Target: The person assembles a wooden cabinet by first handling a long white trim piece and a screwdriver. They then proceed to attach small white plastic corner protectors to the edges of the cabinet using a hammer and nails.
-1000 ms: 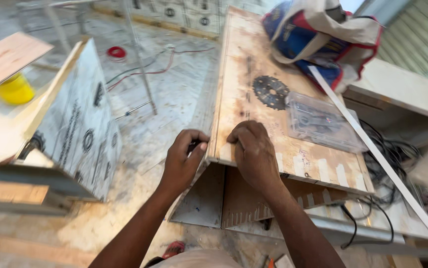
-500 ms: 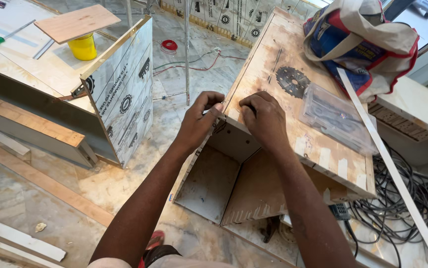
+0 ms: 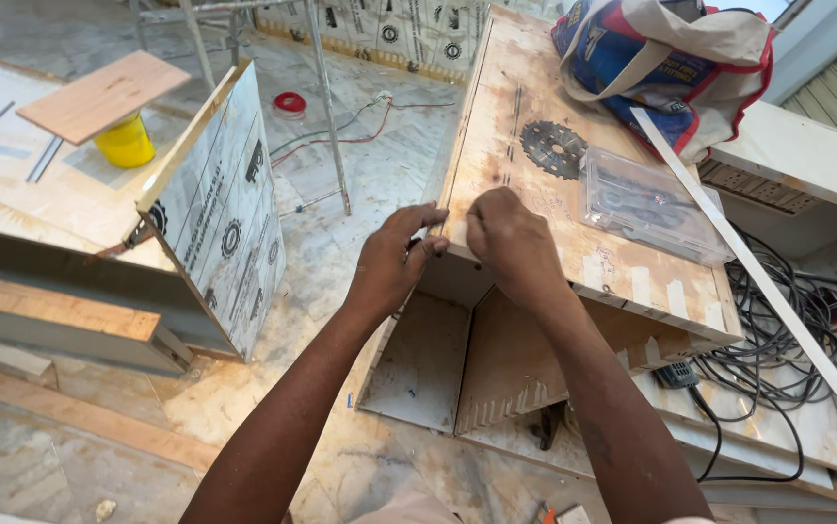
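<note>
My left hand (image 3: pixel 391 264) and my right hand (image 3: pixel 511 243) meet at the near left corner of a stained plywood top (image 3: pixel 496 116). The left thumb and fingers pinch the corner edge from the side. The right hand lies knuckles up on the top, with its fingers curled down onto the same corner. Whatever is between the fingertips is hidden. Below the corner the open plywood cabinet (image 3: pixel 428 359) under the top shows its inner panels.
On the top lie a circular saw blade (image 3: pixel 551 147), a clear plastic case (image 3: pixel 646 202), a long white strip (image 3: pixel 748 262) and a blue and beige bag (image 3: pixel 671 58). Black cables (image 3: pixel 787 320) pile at the right. A printed panel box (image 3: pixel 225 213), a yellow container (image 3: pixel 126 144) and a red tape roll (image 3: pixel 289 102) stand to the left.
Both hands stay at the same corner of the top. The view has swung and moved closer. The left fingers have spread slightly along the edge.
</note>
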